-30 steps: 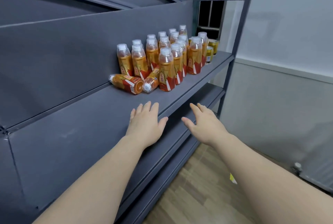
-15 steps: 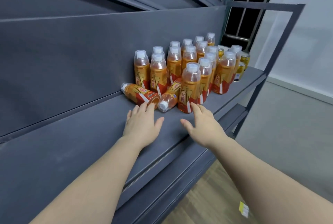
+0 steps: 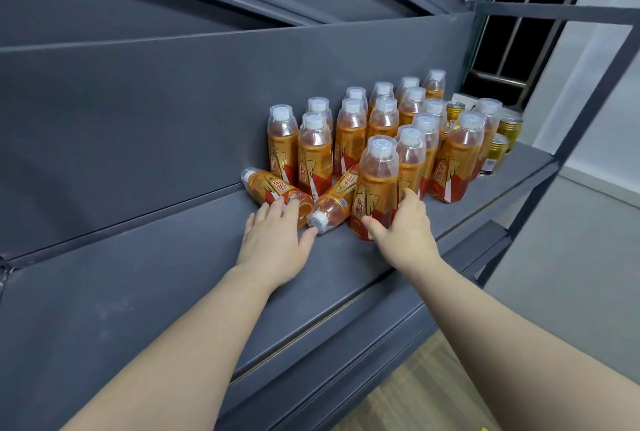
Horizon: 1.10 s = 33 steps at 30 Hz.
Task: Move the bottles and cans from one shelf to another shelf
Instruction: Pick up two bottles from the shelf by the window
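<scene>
Floor: wood-pattern floor [image 3: 426, 392] visible below the rack, lower right.
Shelf: dark grey shelf [image 3: 138, 278] carries all bottles and cans.
Left hand: left hand [image 3: 277, 236] flat, fingers straight and slightly spread, fingertips resting on the near end of the lying bottle [image 3: 266, 188]; thumb out beside the cap of the second lying bottle [image 3: 334, 207].
Right hand: right hand [image 3: 401, 226] wrapped round the lower body of the front upright bottle [image 3: 375, 181], thumb on its left, fingers on its right.
Upright bottles: cluster of orange bottles [image 3: 349, 132], white caps, standing behind, reaching the back panel [image 3: 156, 112].
Cans: gold cans [image 3: 509, 129] at the shelf's far right end, just beside the bottles.
Window: dark barred window [image 3: 519, 32] beyond the rack.
</scene>
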Tool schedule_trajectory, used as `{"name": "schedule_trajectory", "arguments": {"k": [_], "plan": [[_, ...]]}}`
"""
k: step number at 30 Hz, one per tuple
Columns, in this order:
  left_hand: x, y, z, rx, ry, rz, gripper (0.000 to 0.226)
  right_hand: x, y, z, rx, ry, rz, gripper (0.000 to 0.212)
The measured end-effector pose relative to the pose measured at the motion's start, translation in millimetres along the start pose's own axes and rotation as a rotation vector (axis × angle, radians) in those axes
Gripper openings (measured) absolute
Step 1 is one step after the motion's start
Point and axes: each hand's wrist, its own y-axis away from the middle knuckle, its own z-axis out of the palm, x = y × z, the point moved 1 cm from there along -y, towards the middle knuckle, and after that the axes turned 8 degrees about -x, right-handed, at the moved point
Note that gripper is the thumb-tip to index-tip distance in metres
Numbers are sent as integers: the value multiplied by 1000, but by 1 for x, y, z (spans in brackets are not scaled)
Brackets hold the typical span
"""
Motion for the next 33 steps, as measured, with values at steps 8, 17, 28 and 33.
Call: {"name": "schedule_trajectory", "arguments": {"k": [8,17,28,33], "plan": [[-14,3,-2,17,12,-75,64,-5,-22,14,60,-112,17,96],[-24,5,-5,-6,-8,-146,66,-10,-32,23,179,-115,73,86],[-19,2,-2,3,14,-132,66,-8,-24,21,100,-37,56,79],[-9,-1,0,35,43,-69,66,-2,-17,18,89,-73,27,77]]}}
